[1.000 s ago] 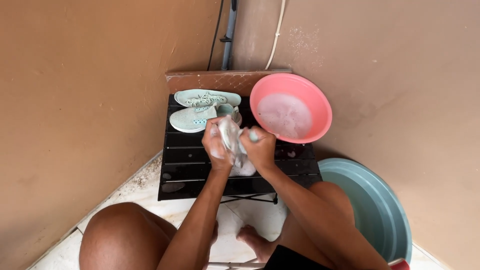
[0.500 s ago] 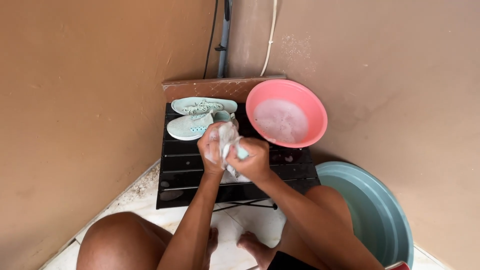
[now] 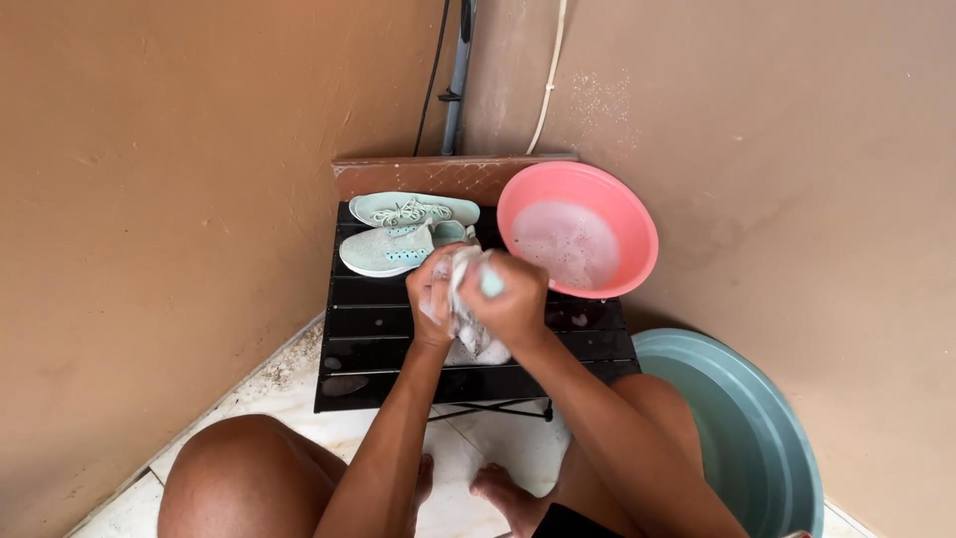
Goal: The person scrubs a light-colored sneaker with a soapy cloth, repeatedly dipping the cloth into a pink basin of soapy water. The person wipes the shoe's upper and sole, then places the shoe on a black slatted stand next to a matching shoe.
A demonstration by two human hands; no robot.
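Note:
Both my hands meet above the black slatted table. My left hand and my right hand clasp a wet, soapy white cloth-like item between them, pressed together. Part of it hangs below my palms with foam on it. Just behind my hands lie two pale mint sneakers on the table's far left. A pink basin with soapy water stands at the table's far right.
A large teal tub sits on the floor to the right. Brown walls form a corner behind the table, with a pipe and cables running up it. A brown tile leans at the back. My knees and feet are over white floor tiles.
My hands have stayed joined on the soapy item, shifting slightly against each other with my right hand now more over the top. The camera view has moved a little.

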